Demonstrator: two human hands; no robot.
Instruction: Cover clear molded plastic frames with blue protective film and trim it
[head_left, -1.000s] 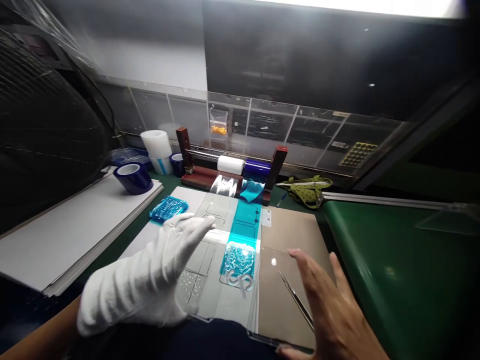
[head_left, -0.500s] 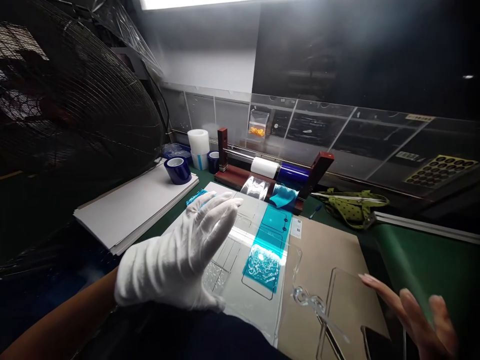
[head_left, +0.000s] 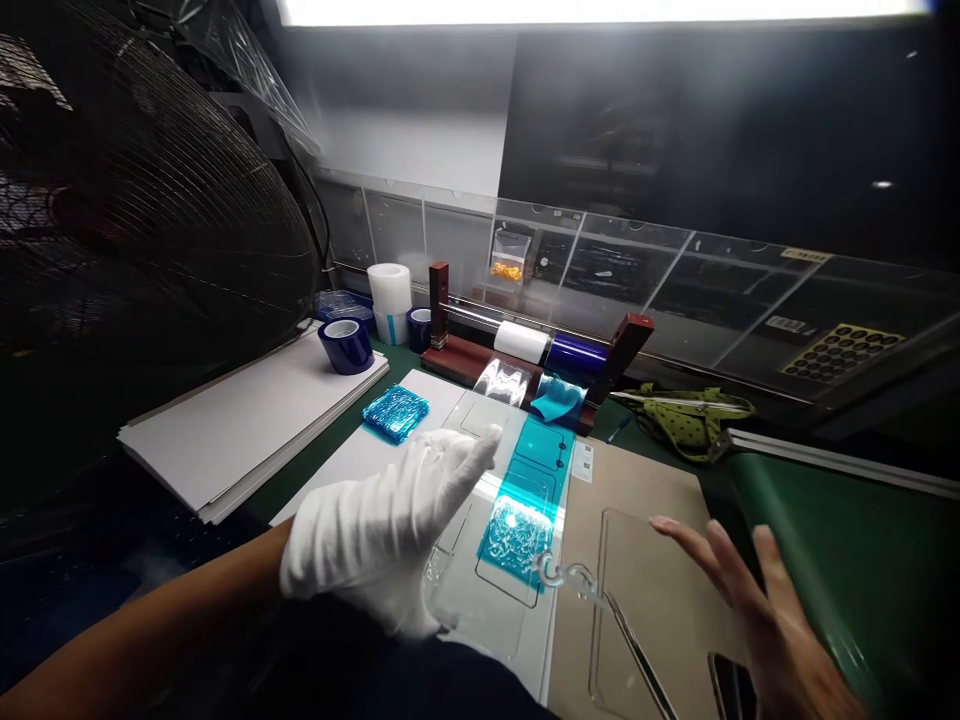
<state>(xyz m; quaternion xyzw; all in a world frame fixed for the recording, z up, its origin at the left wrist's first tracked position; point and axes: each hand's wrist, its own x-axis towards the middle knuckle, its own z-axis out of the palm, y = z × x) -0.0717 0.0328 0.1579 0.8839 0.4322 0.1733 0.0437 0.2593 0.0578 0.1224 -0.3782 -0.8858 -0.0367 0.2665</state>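
My left hand [head_left: 382, 530] wears a white glove and hovers, fingers spread, over a clear acrylic template [head_left: 480, 600] lying on a white sheet. A strip of teal film [head_left: 529, 495] runs down the template, crumpled at its near end. My bare right hand [head_left: 757, 610] is open, fingers apart, above a brown board [head_left: 645, 480] that carries a second clear plate [head_left: 637, 560]. Thin metal tweezers [head_left: 637, 650] lie on that plate just left of my right hand. Neither hand holds anything.
A wooden roll holder [head_left: 525, 360] with white and blue film rolls stands behind the template. A crumpled blue film wad [head_left: 395, 412], a dark blue tape roll [head_left: 345, 345] on white boards, a large fan [head_left: 135, 230] at left, a green pouch [head_left: 694, 415] and green mat [head_left: 840, 540] at right.
My right hand has come back left and up, over the clear plate on the brown board. My left hand has lowered slightly, uncovering the blue film wad. The view shifted.
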